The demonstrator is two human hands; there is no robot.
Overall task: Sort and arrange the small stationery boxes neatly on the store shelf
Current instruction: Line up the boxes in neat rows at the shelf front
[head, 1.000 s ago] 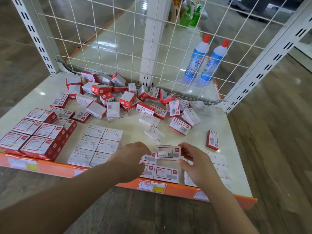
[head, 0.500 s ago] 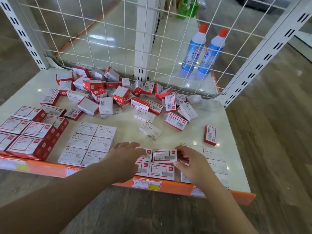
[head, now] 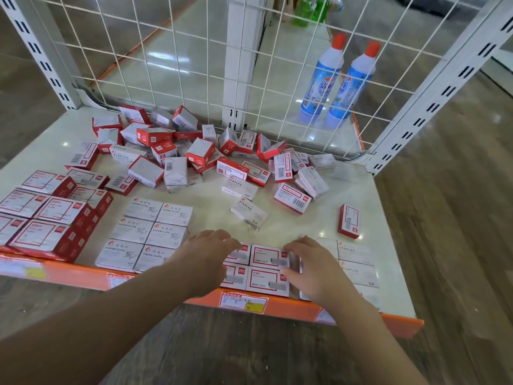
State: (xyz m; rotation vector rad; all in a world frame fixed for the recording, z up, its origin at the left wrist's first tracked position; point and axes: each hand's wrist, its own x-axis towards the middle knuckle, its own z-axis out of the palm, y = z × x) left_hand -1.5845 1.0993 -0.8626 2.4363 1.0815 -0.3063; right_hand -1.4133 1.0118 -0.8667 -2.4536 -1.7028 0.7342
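Head view — white boxes (head: 358, 272) read "STAPLES", others (head: 143, 232) "PAPER CLIPS".

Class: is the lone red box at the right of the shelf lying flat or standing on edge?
On edge: the red box shows its narrow red side.

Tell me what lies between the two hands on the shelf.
Head view: between the left hand and right hand lie red-and-white staple boxes, flat in two rows.

"paper clips" on white boxes (head: 144, 232); "staples" on white boxes (head: 356, 269), loose box (head: 249, 211).
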